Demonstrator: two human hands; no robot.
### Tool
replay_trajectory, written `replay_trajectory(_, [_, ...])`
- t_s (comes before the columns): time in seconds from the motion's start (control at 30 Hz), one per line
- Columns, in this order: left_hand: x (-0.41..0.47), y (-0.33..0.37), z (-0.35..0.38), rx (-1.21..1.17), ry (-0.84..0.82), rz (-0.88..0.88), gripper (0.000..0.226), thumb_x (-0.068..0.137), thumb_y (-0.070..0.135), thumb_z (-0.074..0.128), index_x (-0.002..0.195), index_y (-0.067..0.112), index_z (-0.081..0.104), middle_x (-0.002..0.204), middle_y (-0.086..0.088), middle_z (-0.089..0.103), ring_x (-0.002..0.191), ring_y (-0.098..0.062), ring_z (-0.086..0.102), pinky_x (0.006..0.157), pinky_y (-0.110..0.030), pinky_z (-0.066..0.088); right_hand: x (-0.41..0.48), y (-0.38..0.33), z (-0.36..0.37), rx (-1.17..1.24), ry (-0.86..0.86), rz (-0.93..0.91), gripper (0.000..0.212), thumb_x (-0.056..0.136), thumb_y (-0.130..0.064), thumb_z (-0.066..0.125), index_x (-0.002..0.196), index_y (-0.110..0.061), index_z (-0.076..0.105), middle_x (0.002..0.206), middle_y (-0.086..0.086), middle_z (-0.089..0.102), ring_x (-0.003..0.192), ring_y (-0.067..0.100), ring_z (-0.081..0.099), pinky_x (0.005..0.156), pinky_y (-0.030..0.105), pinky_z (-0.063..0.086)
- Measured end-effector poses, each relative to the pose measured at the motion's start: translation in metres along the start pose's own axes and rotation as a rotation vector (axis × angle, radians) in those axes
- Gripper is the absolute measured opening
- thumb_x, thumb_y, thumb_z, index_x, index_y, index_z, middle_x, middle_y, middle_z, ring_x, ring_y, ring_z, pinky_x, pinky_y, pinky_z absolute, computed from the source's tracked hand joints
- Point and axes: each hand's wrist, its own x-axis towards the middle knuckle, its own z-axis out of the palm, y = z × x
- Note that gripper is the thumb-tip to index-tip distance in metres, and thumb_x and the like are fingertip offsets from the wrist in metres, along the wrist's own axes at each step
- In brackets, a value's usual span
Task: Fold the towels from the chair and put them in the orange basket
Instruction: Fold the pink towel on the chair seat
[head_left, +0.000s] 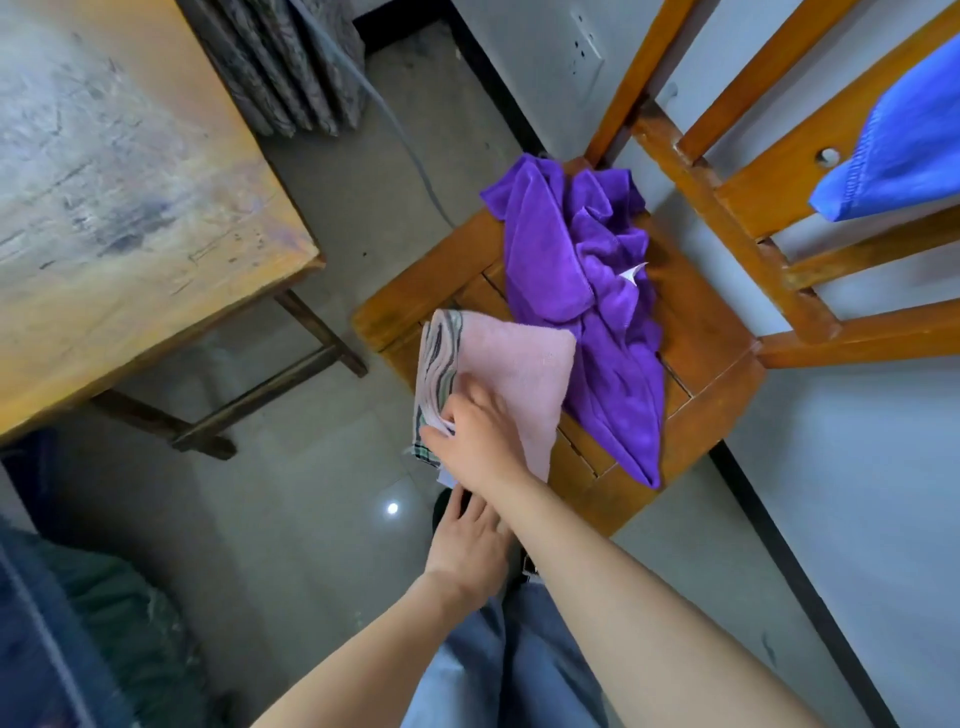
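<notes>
Pink towel is already folded into a layered pad and lies on the front-left corner of the chair seat, with its left and near edges overhanging the floor. Long axis runs roughly 12 to 6, striped hem on the 9 o'clock side.

Right hand is clamped on it. The stacked layers at the near-left edge are pinched between thumb and curled fingers, and the bulk of the pad lies at 12–1 o'clock from the knuckles.

Left hand is held at 6 o'clock of the right hand, just under the right forearm. Its fingers are straight and nothing is seen in them. The tips are hidden by the forearm, so contact with the towel's lower corner cannot be ruled out. The right hand is clearly the nearer one and already has the grip.

Purple towel is left crumpled on the seat at 1–2 o'clock from the right hand, touching the pink pad's right edge. Blue towel is draped on the chair back at 2 o'clock. Neither is folded.

The orange basket is not in view, so its contents cannot be told. A dark blurred bulk at 7–8 o'clock cannot be identified. A counter is seen at 10 o'clock, well apart from the chair.

Judgement: one fold is finished and transfer to the basket is due next. Direction must be found first.
</notes>
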Motion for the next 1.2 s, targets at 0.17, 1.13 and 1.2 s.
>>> replay_trajectory(0.17, [-0.025,-0.034,0.02,0.077,0.156,0.118,0.043,0.064,0.021,0.038,0.09,0.019,0.073,0.101,-0.002,0.071,0.1,-0.023,0.06,0.087,-0.038,0.044,0.0,0.025,0.002,-0.058,-0.04,-0.031,0.034,0.096,-0.032,0.039,0.097,-0.007,0.062,0.118,0.008,0.059,0.114,0.026,0.048,0.095,0.037,0.04])
replay_trajectory(1.13, [0.055,-0.084,-0.047,0.252,0.711,0.275,0.062,0.078,0.04,0.048,0.128,0.004,0.04,0.134,-0.024,0.05,0.129,-0.036,0.031,0.105,-0.049,0.026,0.0,0.098,-0.006,-0.689,0.32,-0.364,0.063,0.079,-0.052,0.047,0.125,-0.01,0.048,0.135,0.021,0.05,0.131,0.032,0.033,0.107,0.046,0.025])
replay_trajectory(1.2, [0.048,-0.087,-0.025,0.319,0.664,0.311,0.081,0.07,0.049,0.061,0.131,0.002,0.037,0.139,-0.022,0.041,0.131,-0.036,0.029,0.108,-0.047,0.023,-0.016,0.114,0.013,-0.738,0.292,-0.458,0.072,0.071,-0.054,0.061,0.126,-0.011,0.043,0.137,0.02,0.048,0.131,0.032,0.029,0.106,0.047,0.024])
